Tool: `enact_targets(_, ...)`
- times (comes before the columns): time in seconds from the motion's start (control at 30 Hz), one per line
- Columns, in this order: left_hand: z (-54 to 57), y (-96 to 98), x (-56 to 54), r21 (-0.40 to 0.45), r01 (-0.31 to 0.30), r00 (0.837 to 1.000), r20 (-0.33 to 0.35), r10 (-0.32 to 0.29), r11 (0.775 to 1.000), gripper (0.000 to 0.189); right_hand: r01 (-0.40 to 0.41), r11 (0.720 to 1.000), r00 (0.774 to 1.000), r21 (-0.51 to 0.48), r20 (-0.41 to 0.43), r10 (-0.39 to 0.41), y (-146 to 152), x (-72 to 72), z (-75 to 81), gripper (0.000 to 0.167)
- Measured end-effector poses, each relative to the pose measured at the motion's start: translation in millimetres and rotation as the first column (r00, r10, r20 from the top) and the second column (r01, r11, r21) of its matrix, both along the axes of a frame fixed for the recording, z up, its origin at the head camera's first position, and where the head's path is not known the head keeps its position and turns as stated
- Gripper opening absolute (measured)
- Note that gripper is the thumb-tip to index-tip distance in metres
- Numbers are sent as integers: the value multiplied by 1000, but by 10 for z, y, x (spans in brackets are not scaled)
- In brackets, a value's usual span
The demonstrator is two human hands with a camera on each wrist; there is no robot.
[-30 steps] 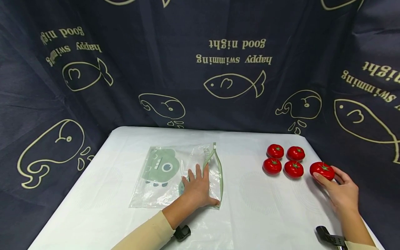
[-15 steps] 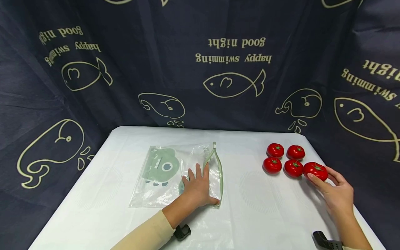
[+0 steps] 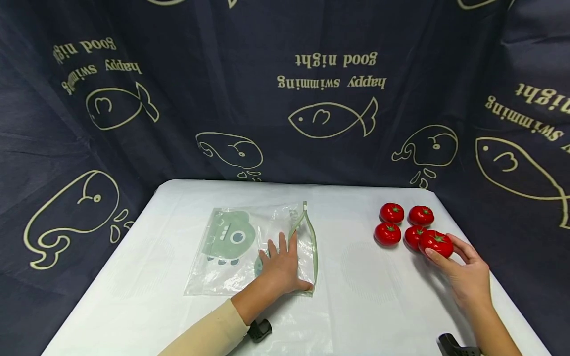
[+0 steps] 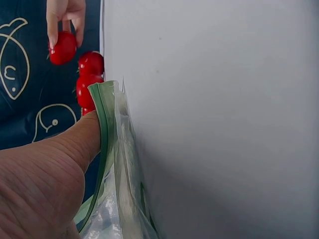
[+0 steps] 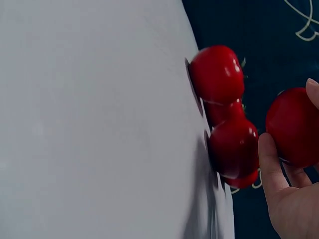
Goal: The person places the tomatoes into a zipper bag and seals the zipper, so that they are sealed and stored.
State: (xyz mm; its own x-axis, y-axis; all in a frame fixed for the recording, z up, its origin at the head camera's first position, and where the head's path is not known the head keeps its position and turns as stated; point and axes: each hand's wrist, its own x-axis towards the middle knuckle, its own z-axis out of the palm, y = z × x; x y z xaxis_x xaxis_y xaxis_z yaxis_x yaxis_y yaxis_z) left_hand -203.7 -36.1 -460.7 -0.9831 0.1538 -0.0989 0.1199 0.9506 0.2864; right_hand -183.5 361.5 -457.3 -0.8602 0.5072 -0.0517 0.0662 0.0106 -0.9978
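A red tomato (image 3: pixel 436 244) with a green calyx is held in my right hand (image 3: pixel 468 278), thumb on the near side and fingers behind. In the right wrist view this tomato (image 5: pixel 295 128) hangs above the table, apart from the others. Several more tomatoes (image 3: pixel 387 235) stand grouped on the table, one partly hidden behind the held one. My left hand (image 3: pixel 281 269) rests with spread fingers on a clear zip bag (image 3: pixel 233 236) printed with a green monster. Its thumb (image 4: pixel 82 137) touches the bag's green zip edge (image 4: pixel 103 117), which gapes apart.
The white table (image 3: pixel 356 316) carries the bag left of centre and the tomatoes at the right. A dark fish-print cloth (image 3: pixel 329 153) stands behind and beside it. A black wrist mount (image 3: pixel 259 330) sits under the left wrist.
My right hand has moved left with the tomato, from the table's right edge to in front of the grouped tomatoes. The left hand and the bag have stayed put.
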Motion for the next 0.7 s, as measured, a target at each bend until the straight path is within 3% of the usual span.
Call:
enact_targets(0.1, -1, -4, -1, 3, 2, 1000, 0, -2, 1000, 138, -38, 999, 999, 3, -37, 38, -50, 10, -8, 70)
enact_targets(0.7, -21, -5, -2, -12, -4, 1000, -4, 4, 1000, 140, -226, 965, 974, 131, 26, 225, -349, 26, -1, 73)
